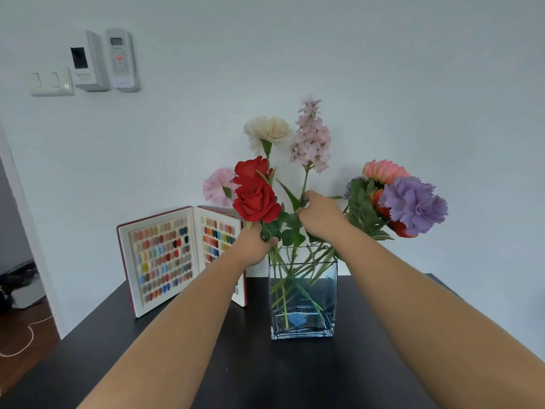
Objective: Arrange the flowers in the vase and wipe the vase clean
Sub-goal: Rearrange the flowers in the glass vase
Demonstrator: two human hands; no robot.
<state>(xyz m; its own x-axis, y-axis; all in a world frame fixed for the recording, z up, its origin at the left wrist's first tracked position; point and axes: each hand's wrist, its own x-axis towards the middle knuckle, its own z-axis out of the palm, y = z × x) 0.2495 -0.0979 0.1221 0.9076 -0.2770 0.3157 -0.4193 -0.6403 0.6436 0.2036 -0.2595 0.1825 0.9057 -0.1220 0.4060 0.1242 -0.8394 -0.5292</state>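
Observation:
A square clear glass vase (303, 323) with a blue tint stands on the black table (265, 373). Several green stems cross inside it. Above its rim, my left hand (253, 246) grips the stems under the red roses (255, 193). My right hand (320, 215) pinches the stem of the tall pale pink spike flower (311, 137) just above the vase. A cream carnation (267, 129) and a pink carnation (216, 187) rise behind the roses. To the right lean a purple carnation (413, 203) and a coral bloom (383, 171).
An open red-edged case of coloured nail samples (165, 255) stands upright on the table, left of the vase and partly behind my left arm. The white wall sits close behind, with switches and a remote holder (121, 59) at upper left.

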